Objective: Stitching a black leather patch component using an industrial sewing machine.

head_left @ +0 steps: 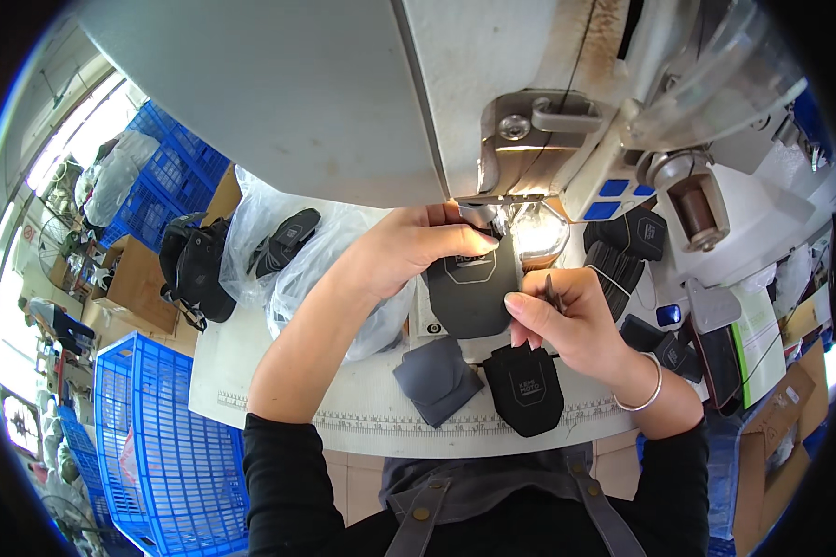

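A dark grey fabric panel (476, 302) with a printed light emblem lies under the head of a sewing machine (418, 102). My left hand (409, 252) grips its upper left part, thumb on top, close to the presser foot (479, 213). At the panel's lower right edge, my right hand (567, 320) is closed, thumb and fingertips together by the edge. A slim dark pointed tool (552, 291) sticks up between its fingers; its kind is unclear. Just below lies a black rounded fabric piece (524, 390) with an emblem. Grey fabric pieces (437, 381) overlap beside it.
Clear plastic bags (339, 288) and a black pouch (195, 269) sit left on the white table (241, 362). A tied stack of black pieces (613, 278) lies right. Blue crates (172, 446) stand left; a cardboard box (780, 446) stands right. A ruler strip (418, 425) follows the near edge.
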The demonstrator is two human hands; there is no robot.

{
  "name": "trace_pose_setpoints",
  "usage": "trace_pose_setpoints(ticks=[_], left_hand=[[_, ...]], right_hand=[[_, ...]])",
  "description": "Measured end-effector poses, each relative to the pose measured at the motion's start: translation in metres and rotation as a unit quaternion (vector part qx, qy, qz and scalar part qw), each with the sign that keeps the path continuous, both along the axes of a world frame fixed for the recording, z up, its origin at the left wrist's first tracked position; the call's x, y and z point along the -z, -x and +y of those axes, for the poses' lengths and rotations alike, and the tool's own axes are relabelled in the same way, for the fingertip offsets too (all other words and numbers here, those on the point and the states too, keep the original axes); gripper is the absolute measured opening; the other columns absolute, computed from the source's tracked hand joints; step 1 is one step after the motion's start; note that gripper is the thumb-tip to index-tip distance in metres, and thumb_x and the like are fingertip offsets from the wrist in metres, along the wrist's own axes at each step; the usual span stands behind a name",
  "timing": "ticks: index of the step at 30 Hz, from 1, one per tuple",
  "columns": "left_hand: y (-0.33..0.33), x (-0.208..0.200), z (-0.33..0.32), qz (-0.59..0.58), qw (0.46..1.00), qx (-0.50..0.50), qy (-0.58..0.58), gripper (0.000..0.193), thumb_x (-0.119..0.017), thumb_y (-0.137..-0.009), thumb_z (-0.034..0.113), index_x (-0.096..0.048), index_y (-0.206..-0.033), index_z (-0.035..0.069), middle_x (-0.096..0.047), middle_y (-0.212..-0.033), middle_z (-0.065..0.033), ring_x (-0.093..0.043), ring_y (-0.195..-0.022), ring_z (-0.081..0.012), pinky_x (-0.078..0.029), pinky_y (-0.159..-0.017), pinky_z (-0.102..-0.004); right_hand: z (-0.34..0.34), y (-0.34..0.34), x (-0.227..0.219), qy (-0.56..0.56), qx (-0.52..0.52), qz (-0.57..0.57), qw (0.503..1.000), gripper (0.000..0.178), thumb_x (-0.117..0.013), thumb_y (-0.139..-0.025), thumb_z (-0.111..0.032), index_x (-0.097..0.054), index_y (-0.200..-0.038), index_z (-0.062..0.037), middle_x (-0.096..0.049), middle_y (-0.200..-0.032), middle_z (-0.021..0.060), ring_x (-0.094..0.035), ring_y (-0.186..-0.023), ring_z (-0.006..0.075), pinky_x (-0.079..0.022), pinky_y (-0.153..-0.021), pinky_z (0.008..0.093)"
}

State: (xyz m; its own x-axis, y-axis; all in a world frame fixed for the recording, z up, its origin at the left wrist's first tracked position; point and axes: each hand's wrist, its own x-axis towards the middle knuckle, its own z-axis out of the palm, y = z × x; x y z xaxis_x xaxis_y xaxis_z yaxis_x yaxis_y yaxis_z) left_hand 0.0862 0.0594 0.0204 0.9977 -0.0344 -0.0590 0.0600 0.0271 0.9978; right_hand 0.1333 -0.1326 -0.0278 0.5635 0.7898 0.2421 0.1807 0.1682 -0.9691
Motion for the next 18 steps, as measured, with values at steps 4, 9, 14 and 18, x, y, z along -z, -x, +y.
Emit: trace_pose_setpoints(ticks=[4,9,14,18], left_hand=[[-0.0014,0.0014,0.0000,-0.014,1.000,0.022,-0.009,0.014,-0.062,-0.073,0.009,-0.061,-0.085,0.002,-0.061,-0.075,-0.0018,-0.054,-0.066,-0.0078,-0.042,-0.062,-0.0219],[-0.0012,0.0023,-0.0003,-0.019,0.999,0.025,-0.016,0.012,-0.061,-0.073,0.008,-0.061,-0.084,0.002,-0.060,-0.074,-0.0014,-0.053,-0.065,-0.0075,-0.042,-0.060,-0.0217],[-0.0010,0.0013,0.0011,-0.010,0.999,0.035,-0.003,0.012,-0.061,-0.073,0.008,-0.060,-0.083,0.002,-0.060,-0.074,-0.0011,-0.053,-0.065,-0.0075,-0.042,-0.060,-0.0219],[0.0012,-0.0036,-0.0018,0.003,1.000,0.018,0.003,0.013,-0.062,-0.072,0.008,-0.061,-0.083,0.001,-0.060,-0.075,-0.0014,-0.054,-0.067,-0.0078,-0.042,-0.062,-0.0221]], right_hand=[[-0.0001,0.0005,0.0007,-0.001,0.002,-0.004,1.000,0.028,-0.055,-0.085,-0.016,-0.053,-0.061,-0.0019,-0.053,-0.053,-0.0009,-0.041,-0.047,0.0012,-0.031,-0.043,0.0191],[-0.0001,0.0010,0.0027,-0.007,0.003,-0.011,1.000,0.028,-0.055,-0.085,-0.015,-0.053,-0.060,-0.0021,-0.052,-0.053,-0.0012,-0.040,-0.047,0.0011,-0.030,-0.042,0.0191],[-0.0006,0.0024,0.0011,-0.003,0.004,-0.009,1.000,0.029,-0.055,-0.085,-0.016,-0.052,-0.060,-0.0022,-0.052,-0.052,-0.0014,-0.040,-0.047,0.0010,-0.030,-0.042,0.0191],[-0.0006,0.0012,0.0023,0.000,0.003,-0.016,1.000,0.030,-0.054,-0.085,-0.017,-0.052,-0.060,-0.0022,-0.052,-0.052,-0.0013,-0.040,-0.047,0.0008,-0.030,-0.042,0.0188]])
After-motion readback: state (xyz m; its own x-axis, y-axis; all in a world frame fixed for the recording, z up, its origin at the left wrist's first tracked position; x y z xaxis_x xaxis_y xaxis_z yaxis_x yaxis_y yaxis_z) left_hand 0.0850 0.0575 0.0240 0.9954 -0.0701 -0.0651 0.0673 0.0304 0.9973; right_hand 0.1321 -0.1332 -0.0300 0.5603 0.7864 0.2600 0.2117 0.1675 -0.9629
